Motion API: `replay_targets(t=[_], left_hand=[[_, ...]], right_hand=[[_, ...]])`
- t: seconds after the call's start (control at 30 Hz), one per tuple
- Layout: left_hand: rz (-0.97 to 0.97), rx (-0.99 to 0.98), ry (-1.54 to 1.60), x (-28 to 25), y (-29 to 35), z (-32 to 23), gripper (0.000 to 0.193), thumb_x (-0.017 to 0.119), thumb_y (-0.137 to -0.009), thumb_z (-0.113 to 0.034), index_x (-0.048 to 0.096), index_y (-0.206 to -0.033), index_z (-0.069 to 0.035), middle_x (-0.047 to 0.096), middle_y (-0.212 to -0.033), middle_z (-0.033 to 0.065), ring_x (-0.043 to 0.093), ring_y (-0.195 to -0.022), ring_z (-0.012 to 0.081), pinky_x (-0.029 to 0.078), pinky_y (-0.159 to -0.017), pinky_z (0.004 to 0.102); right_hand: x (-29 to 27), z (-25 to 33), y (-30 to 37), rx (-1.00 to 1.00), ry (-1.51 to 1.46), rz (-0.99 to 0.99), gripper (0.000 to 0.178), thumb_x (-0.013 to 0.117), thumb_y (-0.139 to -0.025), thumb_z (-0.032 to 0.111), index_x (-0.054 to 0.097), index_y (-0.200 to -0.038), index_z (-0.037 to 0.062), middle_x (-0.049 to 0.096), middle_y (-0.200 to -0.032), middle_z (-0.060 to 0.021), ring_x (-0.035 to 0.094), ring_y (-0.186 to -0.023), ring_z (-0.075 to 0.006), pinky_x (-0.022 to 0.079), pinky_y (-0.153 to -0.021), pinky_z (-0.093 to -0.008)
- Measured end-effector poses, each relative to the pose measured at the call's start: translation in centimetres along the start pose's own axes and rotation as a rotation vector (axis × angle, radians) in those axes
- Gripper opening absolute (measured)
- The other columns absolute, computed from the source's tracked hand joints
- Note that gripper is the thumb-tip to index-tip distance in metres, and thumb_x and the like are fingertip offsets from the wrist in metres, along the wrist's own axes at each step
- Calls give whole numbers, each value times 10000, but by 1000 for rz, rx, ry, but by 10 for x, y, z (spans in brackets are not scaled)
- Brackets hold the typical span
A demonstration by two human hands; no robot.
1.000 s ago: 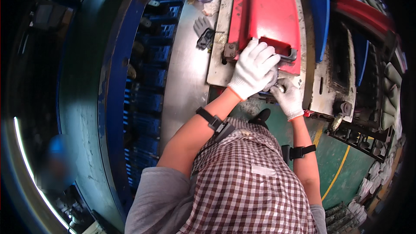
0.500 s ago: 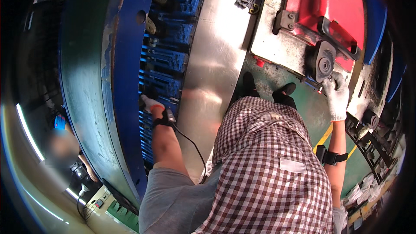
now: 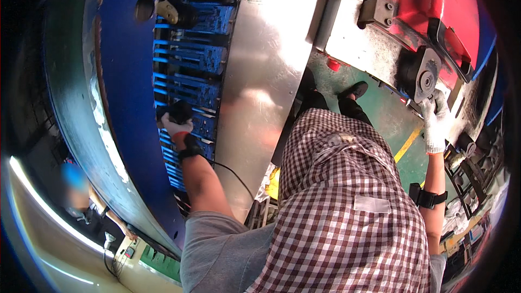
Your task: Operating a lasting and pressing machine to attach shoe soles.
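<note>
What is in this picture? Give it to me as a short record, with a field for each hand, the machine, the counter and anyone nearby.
Left hand: white-gloved, at a dark piece over the blue slats; whether it grips is unclear
Right hand: white-gloved, fingers at the lower edge of a dark part with a round centre
Machine: red cover with a dark handle
Counter: bare metal surface between slats and machine
Nearby: co-worker in a blue cap, lower left
</note>
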State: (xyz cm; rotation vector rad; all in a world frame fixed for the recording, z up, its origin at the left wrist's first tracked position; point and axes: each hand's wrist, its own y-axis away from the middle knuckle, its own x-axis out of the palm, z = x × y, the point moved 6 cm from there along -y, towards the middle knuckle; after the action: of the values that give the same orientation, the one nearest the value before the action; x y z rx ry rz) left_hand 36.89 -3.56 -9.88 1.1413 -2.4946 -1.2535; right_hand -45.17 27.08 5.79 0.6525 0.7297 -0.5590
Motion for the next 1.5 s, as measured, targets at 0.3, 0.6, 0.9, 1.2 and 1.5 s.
replay_targets(t=[0.3,0.6,0.9,1.2,1.5], left_hand=[[590,-32,60,48,211,117,537,669,-916,-365,631,-1341,-39,665,-1345,141,597,-1289,334,469,-1127,504],[1362,-15,-167,204,406,119,1130,853,-704,-286,270,-1638,-31,397,-1631,214,448,-1455,470,410,-1198,592],[1881,80,-623,314,688,226,830,668,-902,-186,297,-1602,58,487,-1555,163,480,-1445,274,339,-1237,412],[1971,938,-409,375,861,225,828,668,-1005,-226,219,-1634,70,322,-1668,272,306,-1575,323,259,-1274,416],[1766,1628,-316,435,1018,214,736,685,-1020,-310,358,-1611,-15,488,-1569,233,471,-1461,284,361,-1204,372]], right_hand=[[7,28,1,-40,-131,-86,260,721,-961,44,673,-1213,0,675,-986,-7,569,-881,-77,499,-813,-243],[-9,96,16,-376,120,-219,381,725,-953,217,659,-1298,69,671,-1169,-160,681,-981,-209,580,-788,-387],[-127,87,67,-307,-793,-42,984,681,-881,258,169,-1685,13,141,-1757,-208,248,-1593,-291,246,-1266,-374],[-258,-113,-12,-64,-491,-632,796,794,-826,277,521,-1535,39,529,-1527,-250,527,-1410,-324,426,-1177,-391],[-266,-146,-101,246,206,-610,742,784,-814,414,565,-1516,313,495,-1496,-324,554,-1324,-483,479,-1125,-496]])
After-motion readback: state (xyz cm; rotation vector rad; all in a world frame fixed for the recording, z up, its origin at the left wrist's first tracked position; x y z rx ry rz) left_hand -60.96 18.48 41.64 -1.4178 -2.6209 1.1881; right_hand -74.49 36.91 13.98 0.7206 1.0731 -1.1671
